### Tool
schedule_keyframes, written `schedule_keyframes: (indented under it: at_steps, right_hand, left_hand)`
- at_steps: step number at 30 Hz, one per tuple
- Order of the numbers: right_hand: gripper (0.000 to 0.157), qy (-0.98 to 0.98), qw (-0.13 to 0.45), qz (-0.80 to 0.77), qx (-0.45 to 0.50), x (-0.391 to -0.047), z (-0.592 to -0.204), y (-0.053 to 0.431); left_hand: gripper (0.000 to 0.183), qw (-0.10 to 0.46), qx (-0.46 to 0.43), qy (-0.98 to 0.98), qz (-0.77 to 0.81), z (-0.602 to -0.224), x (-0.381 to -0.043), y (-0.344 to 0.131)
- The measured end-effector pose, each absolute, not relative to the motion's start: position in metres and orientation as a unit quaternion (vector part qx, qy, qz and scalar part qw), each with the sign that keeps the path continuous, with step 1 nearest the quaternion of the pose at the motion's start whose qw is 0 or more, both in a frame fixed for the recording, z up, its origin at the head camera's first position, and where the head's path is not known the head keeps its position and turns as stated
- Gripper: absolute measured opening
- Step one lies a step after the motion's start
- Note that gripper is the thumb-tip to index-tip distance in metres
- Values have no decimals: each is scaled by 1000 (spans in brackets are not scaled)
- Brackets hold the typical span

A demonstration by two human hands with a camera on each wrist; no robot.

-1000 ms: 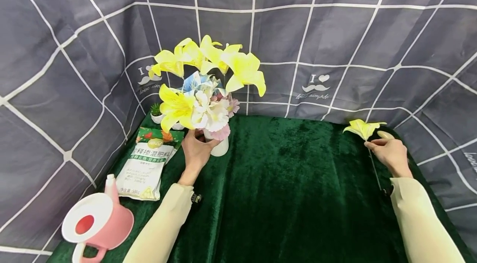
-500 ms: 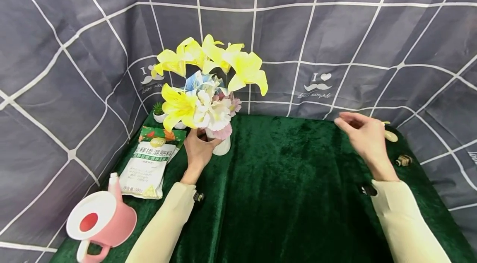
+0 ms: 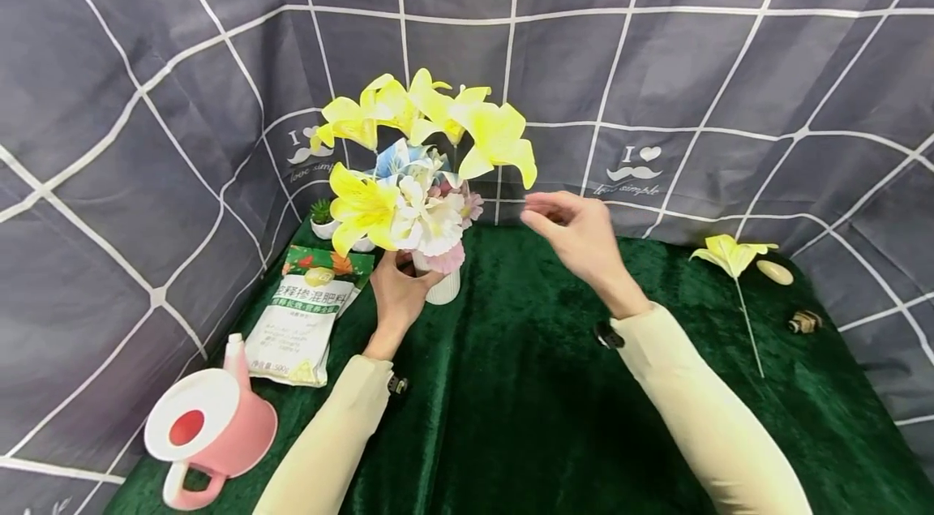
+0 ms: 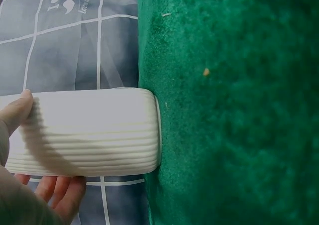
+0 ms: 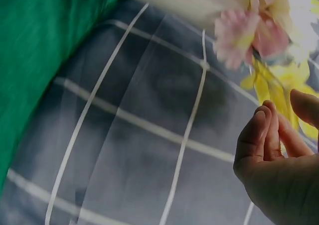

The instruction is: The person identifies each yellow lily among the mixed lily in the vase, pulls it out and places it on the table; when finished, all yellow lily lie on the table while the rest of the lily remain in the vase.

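Observation:
A white ribbed vase (image 3: 443, 289) stands upright on the green cloth, full of artificial flowers. My left hand (image 3: 397, 298) grips it low; in the left wrist view the thumb lies on one side of the vase (image 4: 99, 130) and the fingers curl round the other. Yellow lilies (image 3: 499, 143) rise highest, above a white flower (image 3: 426, 221), blue petals (image 3: 403, 160) and pink ones (image 3: 472, 205). Just right of the bouquet my right hand (image 3: 584, 243) is raised, fingers loosely bent and holding nothing. A single yellow lily (image 3: 730, 255) with a thin stem lies at the far right.
Left of the vase lies a fertilizer bag (image 3: 299, 328), with a pink watering can (image 3: 244, 427) nearer me. Small potted succulents (image 3: 323, 221) stand behind the bag. At right are an oval beige object (image 3: 775, 272) and a small brown striped object (image 3: 805, 322). Checked fabric (image 3: 569, 77) hangs behind.
My right hand has let go of the single lily, which now lies on the cloth, and has moved left to beside the bouquet. The left hand keeps its grip on the vase.

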State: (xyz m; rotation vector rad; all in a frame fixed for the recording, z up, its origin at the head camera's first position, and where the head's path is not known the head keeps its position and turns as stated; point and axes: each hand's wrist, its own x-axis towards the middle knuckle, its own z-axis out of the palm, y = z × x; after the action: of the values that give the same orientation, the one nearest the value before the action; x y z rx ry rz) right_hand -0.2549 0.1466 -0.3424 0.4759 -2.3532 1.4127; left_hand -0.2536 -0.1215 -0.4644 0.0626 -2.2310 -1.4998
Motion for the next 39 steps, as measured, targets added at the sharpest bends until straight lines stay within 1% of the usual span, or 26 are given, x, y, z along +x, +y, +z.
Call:
schedule_keyframes:
  at_steps: [3, 5, 9, 17, 21, 30, 39]
  right_hand:
    - [26, -828, 150, 512, 172, -265, -340, 125]
    - [25, -821, 143, 524, 173, -272, -340, 114]
    - [24, -802, 143, 554, 172, -284, -338, 98]
    - [15, -787, 154, 571, 175, -299, -334, 80]
    - [15, -789, 152, 571, 166, -303, -335, 75]
    - [15, -786, 173, 565, 181, -307, -338, 72]
    - [16, -776, 189, 576, 175, -303, -336, 72]
  left_hand:
    - [56, 225, 23, -805, -548, -465, -254, -119]
    - [56, 225, 22, -803, -551, -465, -254, -118]
    - [57, 225, 14, -801, -555, -465, -254, -117]
    - [57, 225, 15, -803, -552, -463, -255, -118]
    - [57, 226, 15, -801, -554, -464, -254, -118]
    - [59, 221, 22, -805, -550, -465, -253, -120]
    - [60, 215, 17, -803, -556, -465, -252, -121]
